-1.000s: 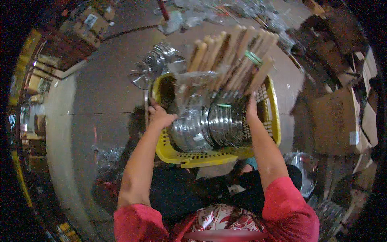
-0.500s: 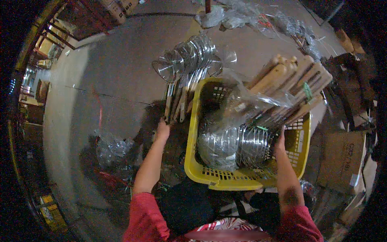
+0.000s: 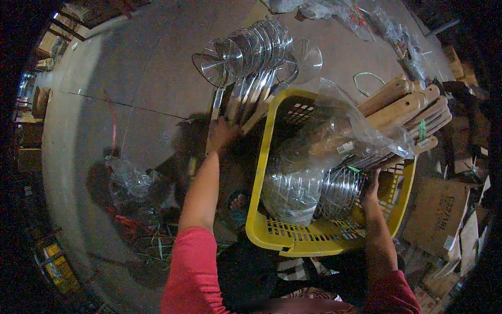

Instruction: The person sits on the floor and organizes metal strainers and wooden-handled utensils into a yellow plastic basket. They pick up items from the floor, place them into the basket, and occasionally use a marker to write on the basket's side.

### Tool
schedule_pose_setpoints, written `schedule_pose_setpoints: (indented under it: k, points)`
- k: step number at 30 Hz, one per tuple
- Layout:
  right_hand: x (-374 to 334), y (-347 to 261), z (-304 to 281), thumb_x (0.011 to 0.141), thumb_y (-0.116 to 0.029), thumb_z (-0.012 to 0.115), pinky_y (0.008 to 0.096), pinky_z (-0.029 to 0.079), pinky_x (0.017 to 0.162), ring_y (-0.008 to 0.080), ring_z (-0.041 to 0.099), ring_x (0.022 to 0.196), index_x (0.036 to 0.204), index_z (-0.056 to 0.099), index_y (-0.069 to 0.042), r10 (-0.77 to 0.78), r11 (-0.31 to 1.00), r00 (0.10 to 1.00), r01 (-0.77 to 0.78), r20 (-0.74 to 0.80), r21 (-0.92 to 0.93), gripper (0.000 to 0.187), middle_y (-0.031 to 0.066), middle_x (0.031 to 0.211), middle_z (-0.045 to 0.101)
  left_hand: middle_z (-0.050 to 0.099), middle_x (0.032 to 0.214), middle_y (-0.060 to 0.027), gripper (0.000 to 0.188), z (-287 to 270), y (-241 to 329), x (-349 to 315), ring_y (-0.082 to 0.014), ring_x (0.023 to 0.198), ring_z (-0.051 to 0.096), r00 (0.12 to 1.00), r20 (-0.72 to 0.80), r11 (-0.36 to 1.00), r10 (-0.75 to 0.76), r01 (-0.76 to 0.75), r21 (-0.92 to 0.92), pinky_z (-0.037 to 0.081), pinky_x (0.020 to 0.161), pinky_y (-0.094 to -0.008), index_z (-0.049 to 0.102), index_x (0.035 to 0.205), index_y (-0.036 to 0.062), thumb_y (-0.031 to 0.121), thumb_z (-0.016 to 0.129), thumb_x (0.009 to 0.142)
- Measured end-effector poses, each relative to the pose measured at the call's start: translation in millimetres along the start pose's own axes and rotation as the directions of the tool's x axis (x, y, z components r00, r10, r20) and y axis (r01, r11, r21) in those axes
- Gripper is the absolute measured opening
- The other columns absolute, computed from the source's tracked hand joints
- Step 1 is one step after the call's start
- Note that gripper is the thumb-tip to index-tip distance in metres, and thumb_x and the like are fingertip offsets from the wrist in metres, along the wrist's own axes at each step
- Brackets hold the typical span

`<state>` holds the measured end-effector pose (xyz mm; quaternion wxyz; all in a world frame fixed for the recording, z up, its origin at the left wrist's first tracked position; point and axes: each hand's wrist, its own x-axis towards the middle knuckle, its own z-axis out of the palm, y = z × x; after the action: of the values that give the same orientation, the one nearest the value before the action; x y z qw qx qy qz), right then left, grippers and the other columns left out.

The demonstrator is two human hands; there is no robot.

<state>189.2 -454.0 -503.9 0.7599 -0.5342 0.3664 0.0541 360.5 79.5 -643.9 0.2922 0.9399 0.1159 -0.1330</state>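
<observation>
A bunch of wire skimmers (image 3: 251, 52) with round mesh heads and wooden handles lies left of the yellow basket (image 3: 254, 209). Closed around their handles is my left hand (image 3: 225, 135). Inside the basket rests a second bundle of skimmers, its stacked wire heads (image 3: 342, 191) low and its wooden handles (image 3: 402, 110) leaning over the far right rim. Clear plastic wrap (image 3: 295, 193) covers part of that bundle, and a green tie shows on the handles. My right hand (image 3: 371, 189) grips the bundle's right side, its fingertips partly hidden.
Crumpled clear plastic (image 3: 130, 178) and red strands lie on the floor at left. More plastic scraps (image 3: 366, 26) spread along the far right. A cardboard box (image 3: 436, 214) stands right of the basket, with other cartons behind. A yellow-black item (image 3: 60, 267) sits at lower left.
My left hand has shifted up from the handle ends and closed around the handles. The bundle in the basket, blurred before, now lies stiller and farther right. The view has shifted.
</observation>
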Motion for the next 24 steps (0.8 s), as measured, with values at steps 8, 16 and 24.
schedule_pose_setpoints:
  k: [8, 16, 24]
  points:
    - [4.8, -0.2, -0.8, 0.09, -0.075, 0.042, 0.0482, 0.029, 0.113, 0.0288, 0.036, 0.138, 0.155, 0.023, -0.01, 0.02, 1.0, 0.999, -0.019, 0.04, -0.01, 0.094, 0.0081, 0.158, 0.029, 0.052, 0.136, -0.0268, 0.072, 29.0, -139.1, 5.2, -0.0425, 0.126, 0.05, 0.969, -0.027, 0.941, -0.246, 0.245, 0.232, 0.039, 0.103, -0.0532, 0.042, 0.139, -0.0019, 0.047, 0.059, 0.09]
    - [2.5, -1.7, 2.7, 0.092, -0.073, 0.04, 0.0462, 0.027, 0.114, 0.0278, 0.031, 0.141, 0.157, 0.021, -0.015, 0.046, 0.998, 0.998, -0.047, 0.047, 0.033, 0.089, 0.005, 0.159, 0.026, 0.061, 0.123, -0.0248, 0.074, 21.6, -110.1, -1.2, -0.0376, 0.114, 0.06, 0.943, 0.186, 0.887, -0.275, 0.323, -0.33, 0.049, 0.094, -0.0456, 0.05, 0.125, -0.0069, 0.049, 0.071, 0.082]
    - [0.5, -1.9, 6.8, 0.096, -0.069, 0.035, 0.0459, 0.026, 0.115, 0.0284, 0.03, 0.142, 0.157, 0.021, -0.015, 0.026, 1.0, 0.999, -0.026, -0.048, 0.013, 0.082, 0.0052, 0.159, 0.027, 0.065, 0.115, -0.0239, 0.088, -6.8, -41.2, -8.3, -0.0326, 0.106, 0.064, 0.991, 0.03, 0.928, -0.13, 0.132, -0.349, 0.052, 0.089, -0.0431, 0.054, 0.119, -0.0075, 0.051, 0.089, 0.063]
